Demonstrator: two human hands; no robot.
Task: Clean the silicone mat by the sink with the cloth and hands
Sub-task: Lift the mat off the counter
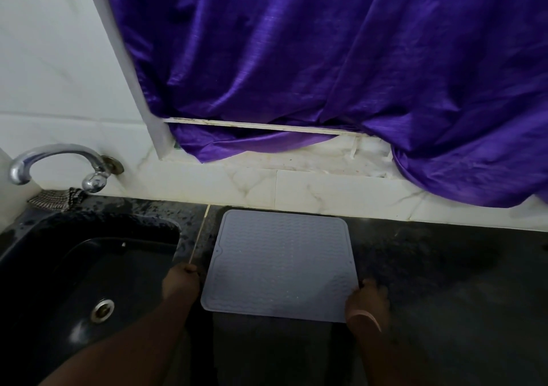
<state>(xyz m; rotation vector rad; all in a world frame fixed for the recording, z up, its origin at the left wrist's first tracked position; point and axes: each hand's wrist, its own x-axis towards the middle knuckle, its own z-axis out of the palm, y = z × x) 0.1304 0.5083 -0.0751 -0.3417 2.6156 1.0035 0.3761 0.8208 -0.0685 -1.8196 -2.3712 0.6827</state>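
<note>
item: silicone mat [278,262], pale grey, ribbed, lay flat on the dark counter [430,267] just right of the sink [89,267], its near edge hanging a little over the counter's front.

hands: right hand [367,299] sat at the mat's near right corner, fingers [369,283] curled at the edge; whether they pinched the mat or only touched it could not be told. left hand [181,282] rested on the counter strip between sink and mat, just beside the mat's left edge, fingers curled loosely, nothing seen in them.

progress: judged early. no cloth in either hand; a checked cloth [55,200] lay bunched behind the sink under the tap [59,163], well apart from the mat. small specks showed on the mat's surface, so wiping appeared still to be done. fetching the cloth and working the ribs remained.

surface: counter black, speckled, with wet patches near the sink and a dull smear to the mat's right.

room: white marble-look tile wall [53,74]; purple curtain [326,59] draped over a window ledge, spilling toward the counter at far right.
</note>
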